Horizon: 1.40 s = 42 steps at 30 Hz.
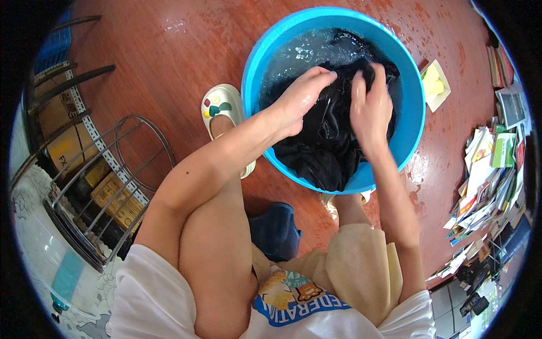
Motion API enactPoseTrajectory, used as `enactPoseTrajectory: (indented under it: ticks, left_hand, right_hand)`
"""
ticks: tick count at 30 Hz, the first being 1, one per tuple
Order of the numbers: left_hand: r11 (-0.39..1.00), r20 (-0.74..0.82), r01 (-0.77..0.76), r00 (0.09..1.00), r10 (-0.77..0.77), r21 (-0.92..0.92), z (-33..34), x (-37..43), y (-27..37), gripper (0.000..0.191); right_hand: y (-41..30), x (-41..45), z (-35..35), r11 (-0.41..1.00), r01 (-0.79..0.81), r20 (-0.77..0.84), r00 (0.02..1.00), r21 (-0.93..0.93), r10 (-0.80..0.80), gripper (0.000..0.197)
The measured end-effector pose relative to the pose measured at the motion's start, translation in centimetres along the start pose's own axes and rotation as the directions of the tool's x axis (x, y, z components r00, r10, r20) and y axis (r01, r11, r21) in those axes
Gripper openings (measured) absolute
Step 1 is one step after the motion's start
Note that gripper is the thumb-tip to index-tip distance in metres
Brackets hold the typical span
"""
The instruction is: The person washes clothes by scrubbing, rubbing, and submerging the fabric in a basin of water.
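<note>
A round blue plastic basin (250,80) stands on the floor before me, with water (296,51) and a wet black cloth garment (334,114) in it. The garment covers most of the water and drapes up the near wall to the rim. My left hand (307,95) pinches the cloth near the basin's middle. To its right, my right hand (372,104) is slightly blurred, a fold of the same cloth caught between thumb and fingers. The garment's exact kind cannot be told.
Right of the basin lies a yellow soap bar (432,84) in a cream dish (440,99). Wet spots mark the reddish-brown floor (186,55). Piles of papers and booklets (487,173) line the right. A metal rack (114,186) stands left, and a dark blue stool (277,231) is between my legs.
</note>
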<state>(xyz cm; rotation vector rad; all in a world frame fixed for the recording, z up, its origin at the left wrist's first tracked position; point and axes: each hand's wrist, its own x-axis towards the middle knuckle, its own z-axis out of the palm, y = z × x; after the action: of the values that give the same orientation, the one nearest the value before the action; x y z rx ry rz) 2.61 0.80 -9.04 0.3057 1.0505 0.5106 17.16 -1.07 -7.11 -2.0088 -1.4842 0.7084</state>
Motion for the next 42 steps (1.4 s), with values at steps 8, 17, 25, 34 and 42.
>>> enactPoseTrajectory:
  ticks: [8,17,25,34,42]
  left_hand:
    - [0.998,0.015,-0.013,1.000,0.012,0.068,1.4,-0.9,-0.4,0.023]
    - [0.356,0.072,-0.497,0.654,0.753,0.791,-2.1,1.1,-0.5,0.036]
    - [0.071,0.107,-0.169,0.842,0.529,0.983,1.5,3.5,-2.9,0.046]
    - [0.958,-0.228,-0.128,0.955,0.189,0.256,-0.2,6.5,-0.8,0.034]
    - [0.999,-0.085,-0.027,0.996,0.025,-0.026,1.3,0.7,-0.6,0.032]
  right_hand:
    - [1.6,2.1,0.9,0.975,0.094,-0.076,0.991,-0.200,-0.111,0.027]
    - [5.7,-4.0,-0.5,0.946,0.316,0.108,0.945,-0.067,-0.308,0.083]
    - [6.8,1.9,1.7,0.797,0.186,0.389,0.919,-0.574,0.066,0.059]
    - [-0.4,-3.1,-2.1,0.975,-0.133,0.225,0.970,0.175,0.092,0.044]
    - [2.8,2.7,-0.5,0.996,-0.050,-0.026,0.998,-0.078,0.048,0.043]
